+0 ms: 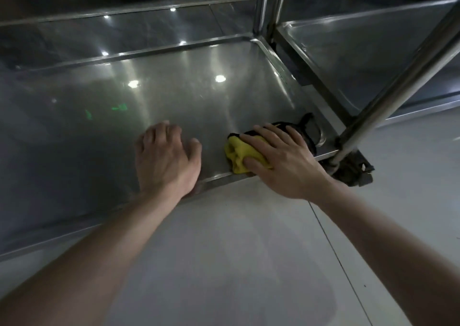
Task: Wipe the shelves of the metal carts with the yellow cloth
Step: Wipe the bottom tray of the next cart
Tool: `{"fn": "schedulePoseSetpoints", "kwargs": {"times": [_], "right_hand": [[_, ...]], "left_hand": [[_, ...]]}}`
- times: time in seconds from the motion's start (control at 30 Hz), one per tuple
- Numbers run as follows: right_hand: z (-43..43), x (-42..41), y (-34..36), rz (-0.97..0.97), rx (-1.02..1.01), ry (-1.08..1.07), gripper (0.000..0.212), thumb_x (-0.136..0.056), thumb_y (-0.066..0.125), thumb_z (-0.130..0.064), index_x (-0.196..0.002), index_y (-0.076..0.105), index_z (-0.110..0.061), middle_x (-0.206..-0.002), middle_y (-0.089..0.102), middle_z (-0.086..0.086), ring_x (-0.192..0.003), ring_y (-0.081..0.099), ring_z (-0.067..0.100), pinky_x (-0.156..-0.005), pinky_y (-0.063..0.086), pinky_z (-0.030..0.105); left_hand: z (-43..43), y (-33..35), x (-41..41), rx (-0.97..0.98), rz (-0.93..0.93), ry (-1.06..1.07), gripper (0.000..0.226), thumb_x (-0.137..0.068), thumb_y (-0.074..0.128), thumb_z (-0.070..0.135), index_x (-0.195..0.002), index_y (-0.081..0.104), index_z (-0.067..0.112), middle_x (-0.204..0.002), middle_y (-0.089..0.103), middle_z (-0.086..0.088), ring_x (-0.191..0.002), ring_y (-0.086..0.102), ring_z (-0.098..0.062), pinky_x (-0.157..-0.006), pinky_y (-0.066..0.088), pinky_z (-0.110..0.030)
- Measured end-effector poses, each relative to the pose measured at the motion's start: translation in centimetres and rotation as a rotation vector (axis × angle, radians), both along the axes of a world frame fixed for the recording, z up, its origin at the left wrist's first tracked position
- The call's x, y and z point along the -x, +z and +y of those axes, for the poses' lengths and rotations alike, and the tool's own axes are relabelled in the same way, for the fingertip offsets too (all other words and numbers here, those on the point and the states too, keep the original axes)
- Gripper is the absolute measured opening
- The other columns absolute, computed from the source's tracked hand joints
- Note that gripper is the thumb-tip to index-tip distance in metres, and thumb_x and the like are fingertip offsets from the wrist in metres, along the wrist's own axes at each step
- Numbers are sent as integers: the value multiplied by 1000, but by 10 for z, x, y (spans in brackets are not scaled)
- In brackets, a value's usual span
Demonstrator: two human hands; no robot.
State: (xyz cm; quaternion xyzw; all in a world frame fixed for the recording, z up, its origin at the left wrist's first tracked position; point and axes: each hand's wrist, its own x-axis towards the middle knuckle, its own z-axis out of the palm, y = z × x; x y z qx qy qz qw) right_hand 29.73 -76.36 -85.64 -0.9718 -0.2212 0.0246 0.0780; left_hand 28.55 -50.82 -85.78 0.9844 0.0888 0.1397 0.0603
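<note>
The bottom shelf [174, 89] of a metal cart fills the middle of the view, shiny and low above the floor. A bunched yellow cloth [236, 155] with a dark edge lies on the shelf near its front right corner. My right hand [281, 158] presses down on the cloth with spread, fairly straight fingers and covers most of it. My left hand [165, 156] rests palm down on the shelf's front rim, a little left of the cloth, holding nothing.
A second metal cart [361, 51] stands close on the right. A slanting steel post [398, 81] and a dark caster [353, 168] sit at the first cart's front right corner. An upper shelf hangs overhead. Pale floor [249, 251] lies below.
</note>
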Motion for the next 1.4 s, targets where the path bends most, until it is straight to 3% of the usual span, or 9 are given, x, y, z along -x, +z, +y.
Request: {"fn": "schedulePoseSetpoints", "kwargs": {"times": [0.13, 0.33, 0.47, 0.6, 0.7, 0.8, 1.0, 1.1, 1.4], "right_hand": [[16, -99, -7, -2, 27, -50, 74, -98, 19, -75, -166, 20, -47, -175, 25, -6, -163, 16, 21, -132, 3, 53], [66, -247, 9, 89, 42, -135, 71, -101, 26, -69, -167, 23, -42, -176, 23, 0, -163, 15, 25, -130, -1, 58], [51, -193, 3, 56, -9, -131, 71, -102, 28, -69, -167, 22, -42, -176, 23, 0, -163, 13, 24, -131, -1, 55], [-6, -59, -4, -8, -25, -113, 68, -104, 19, -71, -167, 19, -45, -175, 26, -3, -164, 14, 23, -132, 1, 53], [-33, -1, 0, -29, 1, -113, 66, -106, 16, -70, -167, 21, -44, -174, 29, -2, -163, 17, 23, -132, 5, 53], [-28, -22, -3, -40, 18, -155, 68, -104, 17, -71, -167, 22, -44, -175, 27, -1, -163, 16, 24, -132, 4, 52], [18, -213, 6, 56, 0, -256, 74, -100, 22, -69, -168, 22, -39, -175, 25, 7, -163, 15, 28, -130, -6, 59], [31, -248, 10, 118, 52, -257, 75, -102, 24, -66, -170, 16, -35, -178, 16, 10, -164, 7, 30, -129, -10, 59], [-46, -23, 1, 5, -1, -189, 69, -105, 18, -71, -168, 17, -43, -176, 23, -1, -164, 12, 23, -132, -1, 55]], "left_hand": [[-15, -13, 2, -22, -9, -55, 54, -102, 39, 50, -139, 63, 18, -144, 61, -14, -132, 55, -38, -116, 37, -52], [-13, -20, -2, -65, -38, -52, 45, -101, 47, 49, -131, 63, 20, -138, 61, -13, -127, 54, -39, -108, 40, -51], [-14, -17, 0, -86, -9, -61, 48, -100, 44, 54, -128, 64, 20, -138, 60, -14, -126, 55, -41, -106, 42, -51], [-21, -10, -7, -31, 54, -19, 63, -93, 37, 64, -126, 65, 18, -135, 61, -17, -124, 56, -43, -105, 42, -53], [-38, -9, -13, 25, 38, -19, 70, -95, 36, 64, -139, 61, 16, -145, 57, -19, -132, 53, -43, -114, 38, -55], [-46, -17, -13, -37, 35, -105, 70, -97, 36, 64, -149, 55, 21, -151, 52, -16, -137, 50, -42, -117, 34, -56], [-43, -19, -15, -84, 43, -95, 69, -98, 33, 67, -149, 53, 25, -154, 49, -14, -142, 44, -40, -119, 33, -57], [-45, -18, -15, -82, 27, -83, 67, -99, 34, 65, -148, 55, 25, -154, 51, -14, -141, 45, -40, -118, 34, -55], [-48, -19, -14, -33, 6, -89, 63, -101, 32, 57, -147, 59, 23, -150, 53, -16, -136, 48, -42, -116, 35, -58]]}}
